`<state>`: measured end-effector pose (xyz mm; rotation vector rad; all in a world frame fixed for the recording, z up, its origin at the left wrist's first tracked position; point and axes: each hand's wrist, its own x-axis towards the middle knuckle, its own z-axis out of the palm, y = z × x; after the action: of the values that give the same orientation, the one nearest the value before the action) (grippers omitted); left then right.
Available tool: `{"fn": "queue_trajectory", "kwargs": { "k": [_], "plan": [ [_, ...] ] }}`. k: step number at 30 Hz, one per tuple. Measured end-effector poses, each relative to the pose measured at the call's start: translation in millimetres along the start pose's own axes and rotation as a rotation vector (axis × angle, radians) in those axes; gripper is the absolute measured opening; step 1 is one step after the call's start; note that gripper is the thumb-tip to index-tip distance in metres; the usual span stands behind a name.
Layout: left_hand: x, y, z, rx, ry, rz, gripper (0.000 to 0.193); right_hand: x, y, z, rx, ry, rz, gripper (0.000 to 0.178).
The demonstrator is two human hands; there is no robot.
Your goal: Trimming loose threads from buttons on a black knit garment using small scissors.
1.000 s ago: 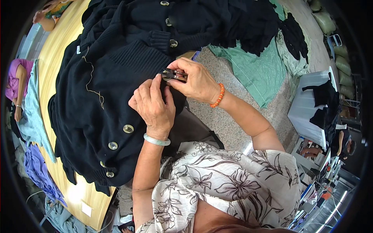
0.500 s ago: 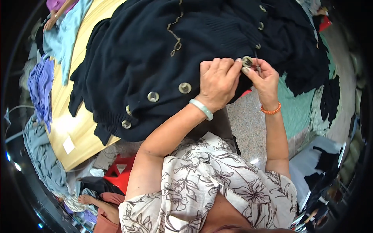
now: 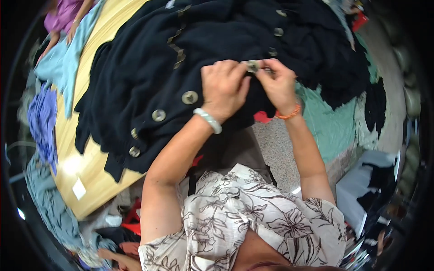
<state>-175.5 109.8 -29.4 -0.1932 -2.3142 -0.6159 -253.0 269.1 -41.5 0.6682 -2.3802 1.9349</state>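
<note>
A large dark cardigan point(image 3: 135, 81) lies heaped over the table in front of me, with pale round buttons point(image 3: 190, 97) along its edge. My left hand point(image 3: 222, 88) is closed on the cardigan's edge, its fingertips right beside one button point(image 3: 252, 67). From the other side, my right hand point(image 3: 278, 86) meets that same button with thumb and fingers pinched. Something small and dark shows among the right fingers, too blurred to name. A wavy gold-coloured strand point(image 3: 177, 45) rests on the cardigan farther off.
The wooden table point(image 3: 81, 167) shows at left, with a light blue garment point(image 3: 63, 67) and a purple one point(image 3: 43, 122) along its edge. Another person's hand point(image 3: 72, 34) is at the far left. Green cloth point(image 3: 327, 122) hangs at right, above a pale bin point(image 3: 357, 180).
The cardigan and both hands sit farther left in the picture, and the surroundings have shifted too. Both hands stay at the same button. The other person at far left shows more.
</note>
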Motion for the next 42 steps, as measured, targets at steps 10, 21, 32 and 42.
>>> {"fn": "queue_trajectory", "kwargs": {
  "k": [10, 21, 32, 42],
  "plan": [
    [-14, -12, -4, 0.033, 0.033, 0.141, 0.025, -31, 8, -26, 0.434, -0.216, 0.274, 0.011],
    [-32, 19, -17, 0.028, -0.093, 0.066, 0.024, 18, 9, -103, -0.384, 0.053, 0.067, 0.028],
    [16, -61, -42, 0.325, -0.340, -0.264, 0.061, 148, 53, -48, -0.220, -0.163, 0.189, 0.030],
    [24, -54, -44, 0.369, -0.366, -0.325, 0.058, 188, -125, -191, 0.835, 0.103, 0.036, 0.028]
  ]
}}
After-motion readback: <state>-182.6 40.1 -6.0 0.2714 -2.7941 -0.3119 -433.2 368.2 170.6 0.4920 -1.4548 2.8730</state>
